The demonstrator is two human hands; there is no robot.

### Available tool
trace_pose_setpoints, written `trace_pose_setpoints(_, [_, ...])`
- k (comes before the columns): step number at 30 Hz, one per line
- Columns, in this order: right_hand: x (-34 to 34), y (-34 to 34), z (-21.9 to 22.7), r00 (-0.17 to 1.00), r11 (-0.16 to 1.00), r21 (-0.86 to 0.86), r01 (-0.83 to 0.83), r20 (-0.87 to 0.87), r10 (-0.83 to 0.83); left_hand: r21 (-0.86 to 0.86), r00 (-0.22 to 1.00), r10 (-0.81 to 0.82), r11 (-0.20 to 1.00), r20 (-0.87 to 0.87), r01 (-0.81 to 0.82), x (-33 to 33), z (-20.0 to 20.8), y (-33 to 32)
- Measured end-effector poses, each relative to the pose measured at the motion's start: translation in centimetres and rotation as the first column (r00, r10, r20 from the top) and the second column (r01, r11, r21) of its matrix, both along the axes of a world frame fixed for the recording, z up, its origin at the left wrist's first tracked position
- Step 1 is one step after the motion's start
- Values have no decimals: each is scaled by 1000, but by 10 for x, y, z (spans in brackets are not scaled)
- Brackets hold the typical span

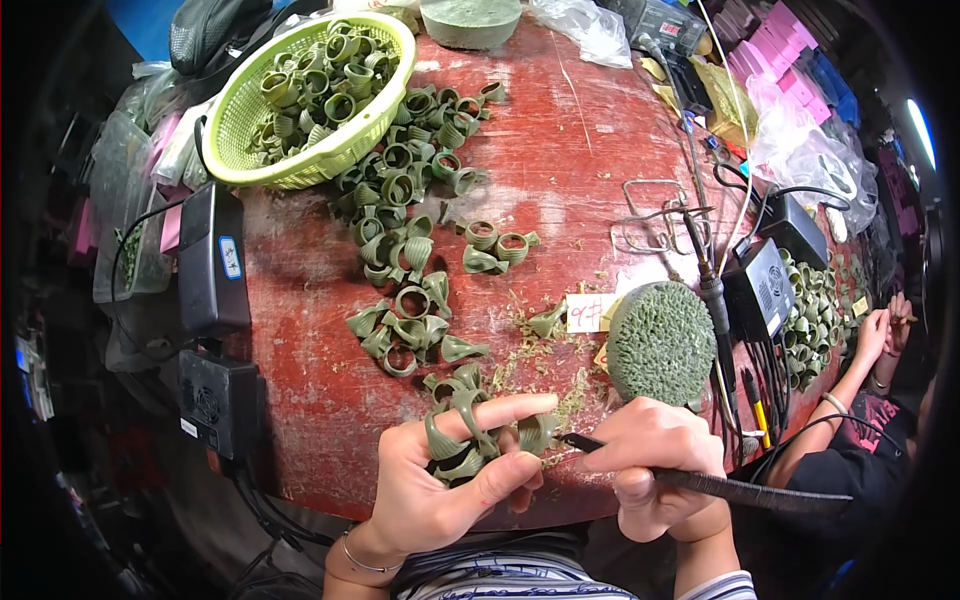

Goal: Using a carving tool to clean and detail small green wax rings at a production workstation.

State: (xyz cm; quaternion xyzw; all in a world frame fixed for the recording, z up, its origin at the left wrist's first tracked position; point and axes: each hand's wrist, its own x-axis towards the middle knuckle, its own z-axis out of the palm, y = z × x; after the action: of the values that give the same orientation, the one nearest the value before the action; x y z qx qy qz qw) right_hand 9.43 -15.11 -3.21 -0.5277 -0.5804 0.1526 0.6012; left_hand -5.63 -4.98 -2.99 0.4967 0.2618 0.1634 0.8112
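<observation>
Several green wax rings with ridged, flared bands are in my left hand (450, 480), near the table's front edge. One ring (537, 434) is pinched out at the fingertips, and others (459, 463) rest against the palm and fingers. My right hand (660, 465) is closed around a slim carving tool (755, 488) with a long, dark, ribbed handle. Its pointed tip lies close to the pinched ring; whether it touches cannot be made out. Just beyond my left hand, a trail of loose rings (412, 300) runs up the red table (530, 140).
A yellow-green basket (225, 130) holds more rings at the far left. Beyond my right hand are a round green block (662, 345), a paper tag (590, 313) and green shavings. Black power boxes (212, 260) and cables line both sides. At right, another person's hands (885, 330) work near more rings.
</observation>
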Motion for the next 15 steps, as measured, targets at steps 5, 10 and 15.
trace_pose_setpoints(5, [4, -1, -1, 998, 1000, -7, 9, 54, -9, 75, 999, -37, 996, -38, 39, 3, -4, -2])
trace_pose_setpoints(10, [9, 0, 0, 961, 994, 65, -93, 265, 73, 121, 999, -22, 992, -46, 28, 5, -6, -5])
trace_pose_setpoints(15, [7, -5, 0, 997, 999, -35, 7, 74, -4, 277, 990, 72, 960, -124, -35, 5, -3, -6])
